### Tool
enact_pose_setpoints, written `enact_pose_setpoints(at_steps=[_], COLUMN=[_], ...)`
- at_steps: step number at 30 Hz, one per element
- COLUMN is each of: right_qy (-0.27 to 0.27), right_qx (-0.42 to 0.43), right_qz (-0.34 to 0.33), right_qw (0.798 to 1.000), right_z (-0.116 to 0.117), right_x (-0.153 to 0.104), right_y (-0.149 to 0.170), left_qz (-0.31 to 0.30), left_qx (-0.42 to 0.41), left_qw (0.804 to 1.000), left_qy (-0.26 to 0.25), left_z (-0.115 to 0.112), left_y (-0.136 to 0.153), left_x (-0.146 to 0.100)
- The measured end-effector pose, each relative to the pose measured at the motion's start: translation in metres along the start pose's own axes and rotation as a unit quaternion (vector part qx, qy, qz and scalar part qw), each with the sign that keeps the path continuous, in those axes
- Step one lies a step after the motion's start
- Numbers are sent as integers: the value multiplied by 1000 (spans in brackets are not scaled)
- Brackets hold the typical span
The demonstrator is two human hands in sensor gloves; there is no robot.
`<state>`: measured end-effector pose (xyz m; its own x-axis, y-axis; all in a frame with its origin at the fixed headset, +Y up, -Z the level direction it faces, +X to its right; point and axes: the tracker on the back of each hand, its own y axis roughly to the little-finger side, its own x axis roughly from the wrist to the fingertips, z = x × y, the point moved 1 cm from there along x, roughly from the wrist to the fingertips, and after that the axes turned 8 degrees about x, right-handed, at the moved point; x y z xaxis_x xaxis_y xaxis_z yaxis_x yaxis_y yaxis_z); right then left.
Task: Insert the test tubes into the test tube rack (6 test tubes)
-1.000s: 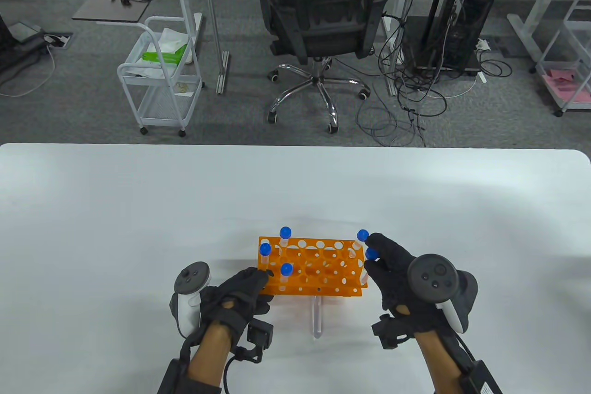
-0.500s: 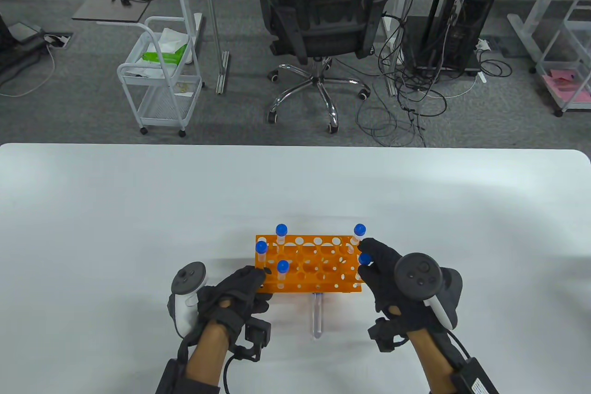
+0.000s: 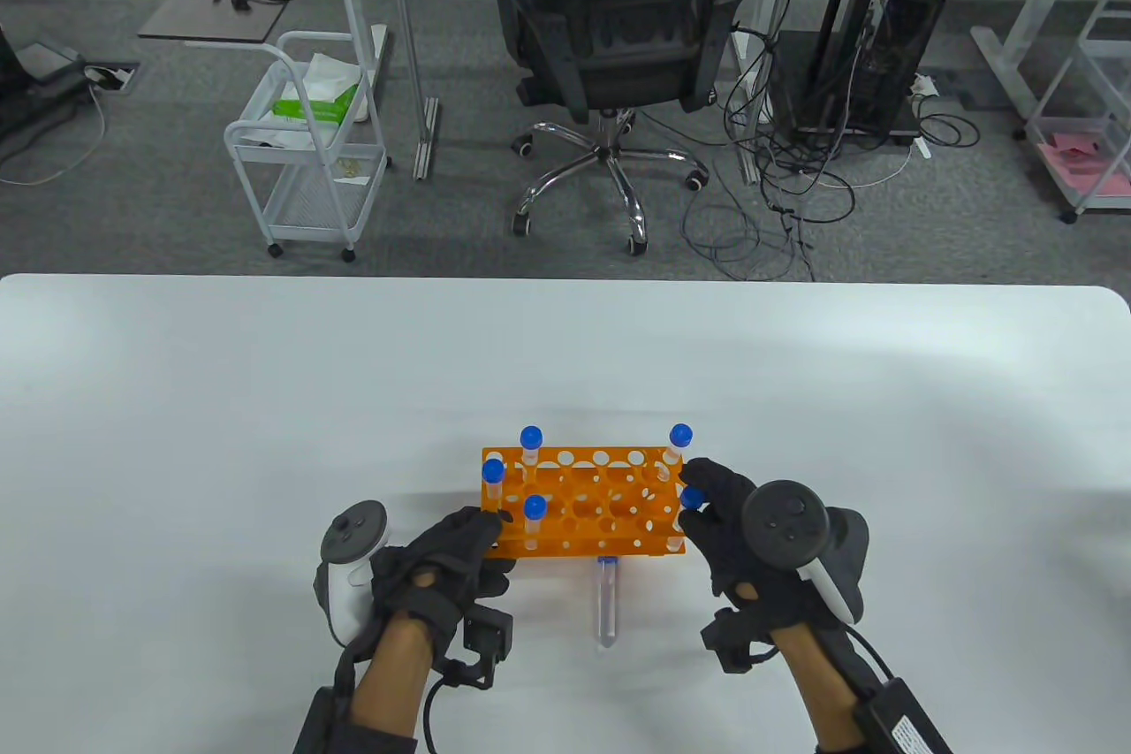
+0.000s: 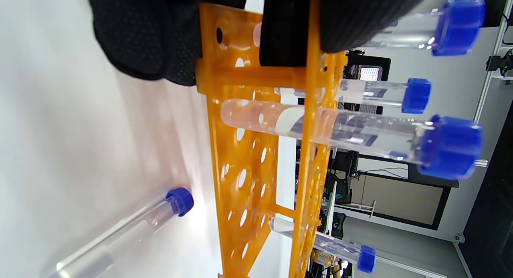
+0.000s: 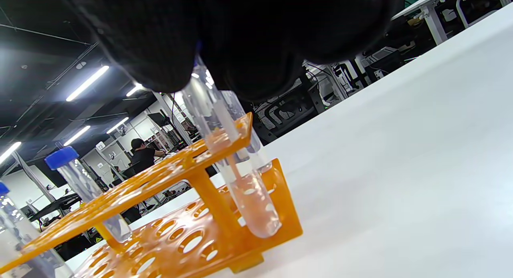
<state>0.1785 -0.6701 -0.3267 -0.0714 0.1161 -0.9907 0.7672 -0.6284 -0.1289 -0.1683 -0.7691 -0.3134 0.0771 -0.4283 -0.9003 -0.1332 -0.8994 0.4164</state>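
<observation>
The orange test tube rack (image 3: pixel 583 515) stands on the white table near its front edge. Three blue-capped tubes (image 3: pixel 530 437) stand at its left end and one (image 3: pixel 680 436) at the far right corner. My left hand (image 3: pixel 490 529) grips the rack's near left end; its fingers (image 4: pixel 152 41) wrap the end frame (image 4: pixel 256 150). My right hand (image 3: pixel 707 491) pinches another tube (image 3: pixel 692 498) by its top; that tube sits in the near right corner hole, its bottom (image 5: pixel 256 214) on the lower plate of the rack (image 5: pixel 176 238). One more tube (image 3: pixel 606 604) lies flat on the table in front of the rack.
The white table (image 3: pixel 265 400) stretches far to the left, right and back. Beyond its far edge are an office chair (image 3: pixel 610 38) and a white cart (image 3: pixel 309 162) on the floor.
The rack has slid a little to the left and squared up, both hands moving with it. The lying tube's cap now shows in front of the rack.
</observation>
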Motion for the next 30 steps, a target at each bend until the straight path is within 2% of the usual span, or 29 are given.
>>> enact_pose_setpoints(at_steps=[5,22,30], right_qy=[27,0,2], right_qx=[0,21,19], right_qz=[-22,-5,-20], right_qw=[999,1000,1000], right_z=[-1,-1,0], right_x=[-1,2,-2], right_y=[-2,2,-5], left_qz=[1,-2,-2], left_qx=[-8,-8,-5], left_qw=[1000,1000,1000], left_qy=[4,-4,-3], left_z=[2,6,6], left_y=[1,0,0], left_x=[0,0,-1])
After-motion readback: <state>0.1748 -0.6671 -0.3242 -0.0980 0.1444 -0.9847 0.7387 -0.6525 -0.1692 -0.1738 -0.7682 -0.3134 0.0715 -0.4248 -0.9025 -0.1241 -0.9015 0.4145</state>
